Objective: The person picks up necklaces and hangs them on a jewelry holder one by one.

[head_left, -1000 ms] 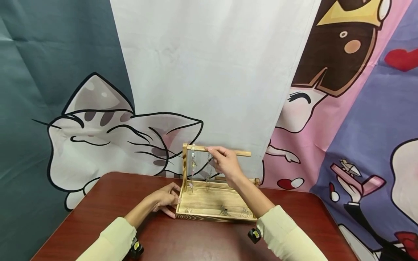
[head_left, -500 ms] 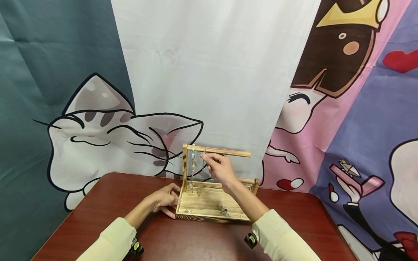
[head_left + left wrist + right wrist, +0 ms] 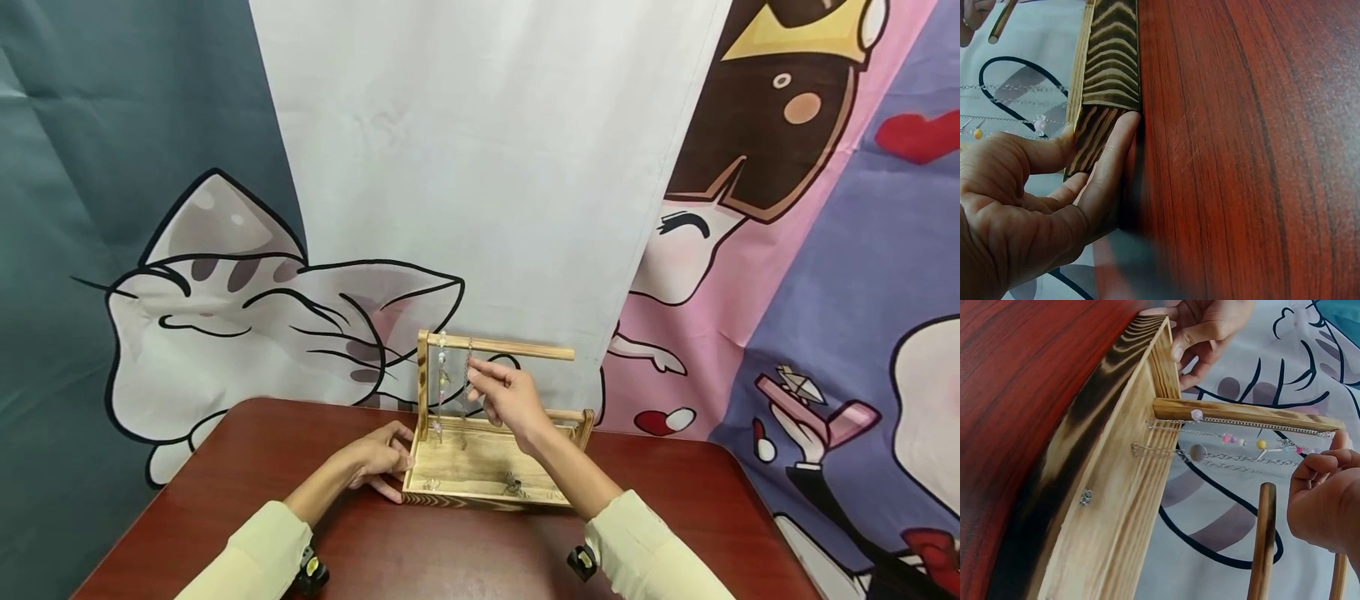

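Note:
A wooden jewelry stand, with a shallow tray and an upper bar, sits on the table. My left hand grips the tray's left end, thumb over the rim, as the left wrist view shows. A beaded chain with pink and yellow beads hangs near the post. Beside it, a silver chain necklace with a round pendant hangs from the bar. My right hand pinches this necklace just below the bar; its fingertips are partly hidden in the right wrist view.
Small metal jewelry pieces lie in the tray near its front edge. A lower wooden bar stands at the right part of the stand. Under everything is a reddish-brown table; a printed cloth hangs behind.
My right hand has moved left along the bar, then slightly down, and the silver necklace now hangs closer to the beaded chain. My left hand has kept its grip.

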### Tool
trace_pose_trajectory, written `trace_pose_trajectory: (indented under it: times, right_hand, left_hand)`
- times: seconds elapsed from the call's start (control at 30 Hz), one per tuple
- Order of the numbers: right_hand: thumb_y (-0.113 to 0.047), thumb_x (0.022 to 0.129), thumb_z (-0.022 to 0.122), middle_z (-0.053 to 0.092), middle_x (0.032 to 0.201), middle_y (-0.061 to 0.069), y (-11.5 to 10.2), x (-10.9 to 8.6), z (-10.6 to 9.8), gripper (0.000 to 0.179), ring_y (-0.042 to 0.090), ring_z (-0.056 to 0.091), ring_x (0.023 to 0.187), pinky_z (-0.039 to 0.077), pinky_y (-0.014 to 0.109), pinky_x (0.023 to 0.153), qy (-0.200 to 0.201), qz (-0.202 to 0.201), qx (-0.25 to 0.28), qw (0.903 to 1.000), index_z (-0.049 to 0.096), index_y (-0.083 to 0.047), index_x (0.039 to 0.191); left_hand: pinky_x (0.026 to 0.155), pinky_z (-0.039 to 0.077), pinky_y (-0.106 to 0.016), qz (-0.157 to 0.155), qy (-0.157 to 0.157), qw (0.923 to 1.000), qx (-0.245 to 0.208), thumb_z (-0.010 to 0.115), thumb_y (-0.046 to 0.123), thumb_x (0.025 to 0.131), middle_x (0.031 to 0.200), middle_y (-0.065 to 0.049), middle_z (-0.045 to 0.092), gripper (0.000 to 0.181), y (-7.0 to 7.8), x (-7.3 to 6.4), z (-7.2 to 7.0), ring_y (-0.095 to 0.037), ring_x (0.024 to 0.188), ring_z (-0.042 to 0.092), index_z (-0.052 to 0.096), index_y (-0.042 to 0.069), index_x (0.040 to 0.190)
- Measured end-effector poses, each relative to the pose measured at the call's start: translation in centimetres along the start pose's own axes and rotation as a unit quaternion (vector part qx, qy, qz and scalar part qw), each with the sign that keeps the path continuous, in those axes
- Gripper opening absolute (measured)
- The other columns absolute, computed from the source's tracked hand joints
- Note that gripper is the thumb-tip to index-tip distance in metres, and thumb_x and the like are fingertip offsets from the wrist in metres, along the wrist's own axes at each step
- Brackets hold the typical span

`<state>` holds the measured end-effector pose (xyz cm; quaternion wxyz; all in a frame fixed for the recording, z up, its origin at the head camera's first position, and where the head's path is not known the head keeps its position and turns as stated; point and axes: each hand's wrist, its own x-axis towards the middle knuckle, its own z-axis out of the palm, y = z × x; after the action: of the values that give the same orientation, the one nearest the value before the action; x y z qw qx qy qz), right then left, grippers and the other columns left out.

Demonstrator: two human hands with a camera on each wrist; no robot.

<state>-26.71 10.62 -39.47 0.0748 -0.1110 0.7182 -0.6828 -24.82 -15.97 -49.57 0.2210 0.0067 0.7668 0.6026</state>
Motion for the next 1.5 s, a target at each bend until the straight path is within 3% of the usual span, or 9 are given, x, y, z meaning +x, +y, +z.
trace_pose_trajectory:
  times: [0.2, 0.4, 0.77, 1.0, 1.5]
  right_hand:
    - [-0.019, 0.111, 0.072, 0.074, 0.079, -0.009, 0.7, -0.1, -0.1, 0.050, 0.007, 0.043, 0.053, 0.036, 0.020, 0.051, -0.004, 0.003, 0.008, 1.0000, 0.064, -0.006, 0.158]
    - [-0.016, 0.107, 0.075, 0.073, 0.081, -0.007, 1.0, -0.5, -0.3, 0.045, 0.008, 0.052, 0.059, 0.045, 0.019, 0.055, -0.008, -0.003, 0.014, 0.9999, 0.069, -0.005, 0.150]
    - [-0.020, 0.108, 0.074, 0.075, 0.088, -0.004, 2.2, -1.0, -0.7, 0.046, 0.012, 0.064, 0.072, 0.057, 0.018, 0.066, -0.052, 0.004, 0.024, 0.9984, 0.068, -0.003, 0.151]
    - [-0.022, 0.109, 0.071, 0.075, 0.094, 0.002, 2.9, -1.5, -1.0, 0.045, 0.014, 0.069, 0.077, 0.056, 0.020, 0.066, -0.086, 0.007, 0.038, 0.9955, 0.068, -0.001, 0.150]
    - [-0.021, 0.109, 0.068, 0.080, 0.106, 0.010, 5.8, -2.5, -2.0, 0.048, 0.015, 0.071, 0.089, 0.062, 0.022, 0.078, -0.148, 0.034, -0.034, 0.9879, 0.066, 0.003, 0.151]
  left_hand:
    - [0.066, 0.076, -0.054, 0.002, 0.001, 1.0000, 0.000, 0.065, -0.011, 0.100, 0.113, -0.023, 0.062, 0.051, -0.2, -0.1, 0.1, -0.036, 0.089, 0.071, 0.044, -0.006, 0.146]
    - [0.065, 0.075, -0.053, 0.003, 0.003, 1.0000, 0.001, 0.066, -0.011, 0.099, 0.113, -0.023, 0.062, 0.051, -0.1, 0.0, 0.1, -0.036, 0.089, 0.072, 0.044, -0.005, 0.146]
    - [0.066, 0.076, -0.054, 0.007, -0.005, 1.0000, -0.003, 0.066, -0.011, 0.099, 0.111, -0.022, 0.061, 0.050, -0.3, 0.0, 0.0, -0.036, 0.090, 0.072, 0.044, -0.005, 0.144]
    - [0.065, 0.076, -0.052, 0.004, -0.005, 1.0000, -0.004, 0.065, -0.012, 0.098, 0.112, -0.022, 0.061, 0.051, -0.2, 0.0, 0.0, -0.035, 0.089, 0.071, 0.044, -0.005, 0.144]
    - [0.066, 0.075, -0.054, 0.000, -0.001, 1.0000, -0.004, 0.065, -0.012, 0.098, 0.111, -0.022, 0.063, 0.051, 0.0, 0.0, 0.0, -0.035, 0.087, 0.072, 0.044, -0.004, 0.144]
